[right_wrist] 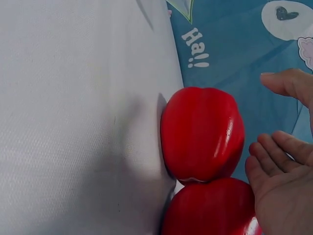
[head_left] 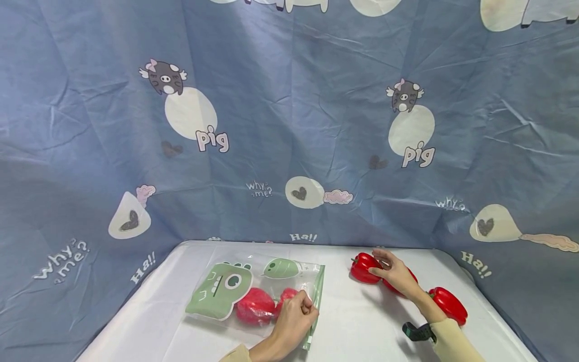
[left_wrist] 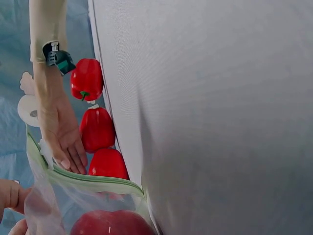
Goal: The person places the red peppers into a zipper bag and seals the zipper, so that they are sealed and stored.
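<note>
Across the white bench lies a clear bag, limp and slippery I'd guess, best held by the rim where the left hand pinches it. The right hand, thumb spread from fingers, is beside three glossy peppers, likely light, firm, best cupped round their sides.

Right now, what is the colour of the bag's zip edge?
Green; the zip edge shows best in the left wrist view.
</note>
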{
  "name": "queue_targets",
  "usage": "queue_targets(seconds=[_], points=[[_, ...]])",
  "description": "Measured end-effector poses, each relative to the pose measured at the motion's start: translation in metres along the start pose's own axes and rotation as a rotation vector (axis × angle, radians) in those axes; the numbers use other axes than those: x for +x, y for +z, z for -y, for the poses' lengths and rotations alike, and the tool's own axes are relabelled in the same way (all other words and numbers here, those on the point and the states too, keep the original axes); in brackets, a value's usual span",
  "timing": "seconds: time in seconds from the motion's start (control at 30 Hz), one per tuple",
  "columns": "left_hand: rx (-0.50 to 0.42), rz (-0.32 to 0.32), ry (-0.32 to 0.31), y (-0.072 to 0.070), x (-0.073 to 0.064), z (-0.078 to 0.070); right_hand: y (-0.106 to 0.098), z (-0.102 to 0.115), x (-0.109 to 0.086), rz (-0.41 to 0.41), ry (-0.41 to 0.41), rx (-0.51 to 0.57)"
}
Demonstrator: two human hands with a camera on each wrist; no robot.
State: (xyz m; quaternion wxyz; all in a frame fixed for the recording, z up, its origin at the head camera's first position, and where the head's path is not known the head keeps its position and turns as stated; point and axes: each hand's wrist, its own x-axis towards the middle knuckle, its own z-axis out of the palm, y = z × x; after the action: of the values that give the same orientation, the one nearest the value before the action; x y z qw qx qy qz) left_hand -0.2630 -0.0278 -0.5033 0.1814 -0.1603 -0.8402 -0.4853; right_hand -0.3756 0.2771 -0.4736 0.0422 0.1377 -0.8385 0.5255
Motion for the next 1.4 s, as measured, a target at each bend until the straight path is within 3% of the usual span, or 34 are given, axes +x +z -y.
queue_targets(seconds=[0.53, 0.83, 1.13, 1.4], points=[[0.005, 0.000, -0.009, 0.000, 0.000, 0.001, 0.000, -0.009, 0.009, 0.003, -0.011, -0.069], [-0.001, 0.002, -0.014, 0.000, 0.001, 0.000, 0.002, -0.015, 0.015, 0.029, 0.002, -0.160], [-0.013, 0.000, 0.012, -0.001, 0.001, 0.000, 0.003, -0.017, 0.016, 0.018, -0.014, -0.187], [0.002, 0.000, -0.003, 0.000, 0.000, 0.000, 0.008, -0.016, 0.013, 0.018, -0.015, -0.215]])
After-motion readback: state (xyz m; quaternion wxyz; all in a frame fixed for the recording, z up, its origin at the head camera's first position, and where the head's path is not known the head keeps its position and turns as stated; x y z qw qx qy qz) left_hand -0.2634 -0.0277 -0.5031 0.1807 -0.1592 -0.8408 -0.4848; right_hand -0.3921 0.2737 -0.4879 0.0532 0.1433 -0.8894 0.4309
